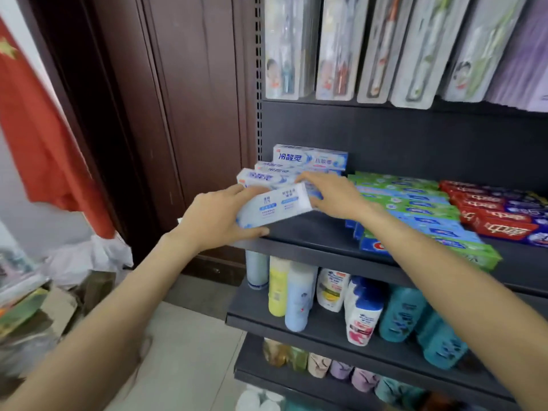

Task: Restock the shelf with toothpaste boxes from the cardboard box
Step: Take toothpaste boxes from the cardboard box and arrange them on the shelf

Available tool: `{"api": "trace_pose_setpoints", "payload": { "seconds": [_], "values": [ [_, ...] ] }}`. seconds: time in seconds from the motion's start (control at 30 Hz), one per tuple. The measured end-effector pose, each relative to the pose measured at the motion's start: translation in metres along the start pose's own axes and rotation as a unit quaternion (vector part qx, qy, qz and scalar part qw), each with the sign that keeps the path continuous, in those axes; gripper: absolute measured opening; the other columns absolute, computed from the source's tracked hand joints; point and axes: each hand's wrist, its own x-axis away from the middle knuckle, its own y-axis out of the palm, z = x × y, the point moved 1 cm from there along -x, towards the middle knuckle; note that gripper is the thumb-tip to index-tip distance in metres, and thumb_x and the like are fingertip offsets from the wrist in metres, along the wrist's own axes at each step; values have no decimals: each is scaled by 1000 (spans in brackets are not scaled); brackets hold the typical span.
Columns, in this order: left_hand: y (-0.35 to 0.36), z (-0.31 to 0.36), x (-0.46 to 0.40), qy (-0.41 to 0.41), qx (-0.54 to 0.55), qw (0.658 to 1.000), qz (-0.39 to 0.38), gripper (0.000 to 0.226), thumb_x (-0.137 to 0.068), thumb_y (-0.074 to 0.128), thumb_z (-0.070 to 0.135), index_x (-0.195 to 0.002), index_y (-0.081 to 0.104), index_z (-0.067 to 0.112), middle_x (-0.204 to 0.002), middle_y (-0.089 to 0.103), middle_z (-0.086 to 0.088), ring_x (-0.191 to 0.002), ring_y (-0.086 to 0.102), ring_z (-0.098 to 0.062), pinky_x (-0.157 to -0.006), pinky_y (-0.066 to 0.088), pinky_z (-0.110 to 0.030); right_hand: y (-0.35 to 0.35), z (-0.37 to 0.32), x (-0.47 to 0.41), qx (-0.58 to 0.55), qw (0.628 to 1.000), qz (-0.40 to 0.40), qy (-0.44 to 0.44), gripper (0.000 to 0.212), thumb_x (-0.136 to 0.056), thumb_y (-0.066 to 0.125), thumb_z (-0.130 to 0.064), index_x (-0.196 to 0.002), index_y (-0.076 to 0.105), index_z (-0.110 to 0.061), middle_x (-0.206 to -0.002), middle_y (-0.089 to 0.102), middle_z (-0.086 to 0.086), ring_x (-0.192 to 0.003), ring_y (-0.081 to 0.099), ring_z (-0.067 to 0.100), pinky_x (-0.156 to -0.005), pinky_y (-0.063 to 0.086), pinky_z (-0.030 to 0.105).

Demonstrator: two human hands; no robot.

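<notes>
My left hand [218, 216] grips a white-and-blue toothpaste box [277, 207] from its left end, thumb underneath, at the front left of the dark shelf [326, 256]. My right hand [332, 195] lies over the right end of that box and over the matching boxes behind it, fingers fairly straight. A small stack of the same white-and-blue toothpaste boxes [310, 158] stands at the shelf's back left corner. The cardboard box is not clearly in view.
Green and blue toothpaste boxes [415, 209] and red ones [498, 215] fill the shelf to the right. Toothbrush packs [341, 48] hang above. Bottles [361, 310] stand on the shelf below. A brown door [178, 114], a red flag [38, 137] and clutter are at left.
</notes>
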Motion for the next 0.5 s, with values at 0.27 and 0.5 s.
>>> {"api": "trace_pose_setpoints", "payload": {
  "seconds": [0.27,0.5],
  "values": [
    [9,-5,-41,-253,454,854,13,47,-91,45,55,-126,41,24,-114,59,6,-95,59,-11,-81,44,-31,8,-8,7,-132,979,114,105,23,-89,59,-27,-112,62,-25,-118,56,1,-112,49,21,-91,36,27],
    [21,13,-62,-275,841,467,-4,45,-100,34,35,-139,40,13,-132,56,-16,-117,57,-31,-94,47,-45,-25,-62,29,-545,829,19,127,21,-95,54,-24,-115,54,-27,-112,65,1,-86,67,12,-84,52,31]
  ]
}}
